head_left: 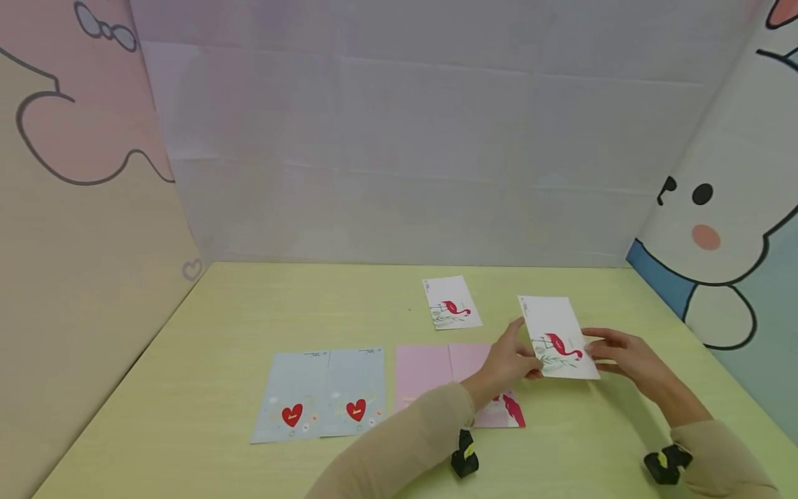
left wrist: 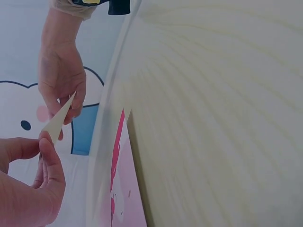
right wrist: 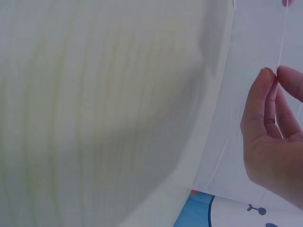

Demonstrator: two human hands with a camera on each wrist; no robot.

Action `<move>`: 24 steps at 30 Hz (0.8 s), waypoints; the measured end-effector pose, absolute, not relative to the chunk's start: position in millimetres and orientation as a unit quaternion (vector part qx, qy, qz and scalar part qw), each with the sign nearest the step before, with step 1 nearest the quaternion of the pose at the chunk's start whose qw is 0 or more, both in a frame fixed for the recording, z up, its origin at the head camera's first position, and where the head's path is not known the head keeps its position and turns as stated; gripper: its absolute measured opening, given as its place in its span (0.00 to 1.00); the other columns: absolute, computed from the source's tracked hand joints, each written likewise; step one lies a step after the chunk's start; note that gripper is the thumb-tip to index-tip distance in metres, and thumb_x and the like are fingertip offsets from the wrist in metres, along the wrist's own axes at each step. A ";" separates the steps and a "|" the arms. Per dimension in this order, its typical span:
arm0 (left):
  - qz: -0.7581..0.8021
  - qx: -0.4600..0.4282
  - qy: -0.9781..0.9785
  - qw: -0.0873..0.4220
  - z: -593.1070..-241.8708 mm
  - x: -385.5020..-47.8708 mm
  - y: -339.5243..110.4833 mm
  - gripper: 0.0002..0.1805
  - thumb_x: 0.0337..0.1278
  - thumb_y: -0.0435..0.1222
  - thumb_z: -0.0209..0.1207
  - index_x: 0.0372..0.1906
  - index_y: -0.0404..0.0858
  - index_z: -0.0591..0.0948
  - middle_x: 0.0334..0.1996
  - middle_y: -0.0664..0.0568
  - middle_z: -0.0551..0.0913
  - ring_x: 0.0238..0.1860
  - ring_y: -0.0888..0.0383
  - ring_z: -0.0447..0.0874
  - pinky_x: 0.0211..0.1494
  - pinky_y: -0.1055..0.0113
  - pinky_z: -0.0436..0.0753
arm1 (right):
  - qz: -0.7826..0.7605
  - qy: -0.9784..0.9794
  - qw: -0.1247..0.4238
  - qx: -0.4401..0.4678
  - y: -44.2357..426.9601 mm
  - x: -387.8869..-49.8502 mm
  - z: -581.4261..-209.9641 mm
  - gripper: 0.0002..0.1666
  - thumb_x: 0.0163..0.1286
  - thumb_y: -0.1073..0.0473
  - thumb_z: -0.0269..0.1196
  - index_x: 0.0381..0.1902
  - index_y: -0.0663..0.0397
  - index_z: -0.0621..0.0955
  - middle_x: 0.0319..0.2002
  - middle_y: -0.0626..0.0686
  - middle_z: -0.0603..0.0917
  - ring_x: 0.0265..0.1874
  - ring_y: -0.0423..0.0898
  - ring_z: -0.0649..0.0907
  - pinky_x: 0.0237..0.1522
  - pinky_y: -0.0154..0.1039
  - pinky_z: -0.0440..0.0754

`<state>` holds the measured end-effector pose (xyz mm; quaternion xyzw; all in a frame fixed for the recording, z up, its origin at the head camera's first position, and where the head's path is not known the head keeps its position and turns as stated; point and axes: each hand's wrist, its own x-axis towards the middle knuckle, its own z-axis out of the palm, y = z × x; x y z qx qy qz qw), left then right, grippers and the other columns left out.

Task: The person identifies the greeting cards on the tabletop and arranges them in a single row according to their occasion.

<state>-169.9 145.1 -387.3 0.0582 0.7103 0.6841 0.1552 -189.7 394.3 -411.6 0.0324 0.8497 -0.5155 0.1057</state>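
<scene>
A white card with a red flamingo point(head_left: 551, 322) is held up above the table, tilted toward the head camera. My left hand point(head_left: 503, 360) pinches its left edge between thumb and fingers. On the opposite edge my right hand point(head_left: 630, 357) pinches it too. The left wrist view shows the card point(left wrist: 57, 122) nearly edge-on between both hands. In the right wrist view it is a thin line above the right hand's point(right wrist: 272, 118) thumb and fingertip. Under my left forearm lie two pink cards point(head_left: 421, 367) side by side, partly hidden.
Two pale blue cards with red hearts point(head_left: 299, 384) lie side by side left of the pink ones. Another white flamingo card point(head_left: 449, 294) lies farther back on the pale yellow table point(head_left: 187, 402). A white wall sheet point(head_left: 399, 152) and printed side panels point(head_left: 698, 249) surround the table.
</scene>
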 end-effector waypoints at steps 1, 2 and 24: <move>0.683 0.061 0.711 0.156 -387.6 -169.0 143.9 0.42 0.43 0.21 0.60 0.64 0.50 0.60 0.19 0.51 0.75 0.17 0.57 0.76 0.25 0.67 0.79 | -0.520 0.847 0.107 0.031 394.8 -189.5 -411.6 0.45 0.54 0.37 0.60 0.61 0.59 0.63 0.54 0.64 0.66 0.45 0.52 0.74 0.41 0.42 0.77; 0.681 0.063 0.713 0.156 -387.9 -168.0 142.9 0.42 0.43 0.21 0.60 0.64 0.50 0.60 0.19 0.51 0.75 0.17 0.57 0.76 0.25 0.67 0.79 | -0.521 0.846 0.111 0.023 393.4 -188.1 -409.3 0.43 0.55 0.39 0.60 0.61 0.59 0.63 0.52 0.63 0.67 0.44 0.51 0.74 0.41 0.42 0.77; 0.705 0.019 0.683 0.190 -388.7 -154.4 132.9 0.33 0.42 0.22 0.61 0.59 0.37 0.66 0.27 0.53 0.74 0.19 0.54 0.78 0.24 0.62 0.80 | -0.491 0.858 0.148 -0.021 359.5 -146.2 -366.1 0.36 0.62 0.60 0.57 0.62 0.71 0.56 0.43 0.62 0.71 0.39 0.49 0.74 0.38 0.39 0.78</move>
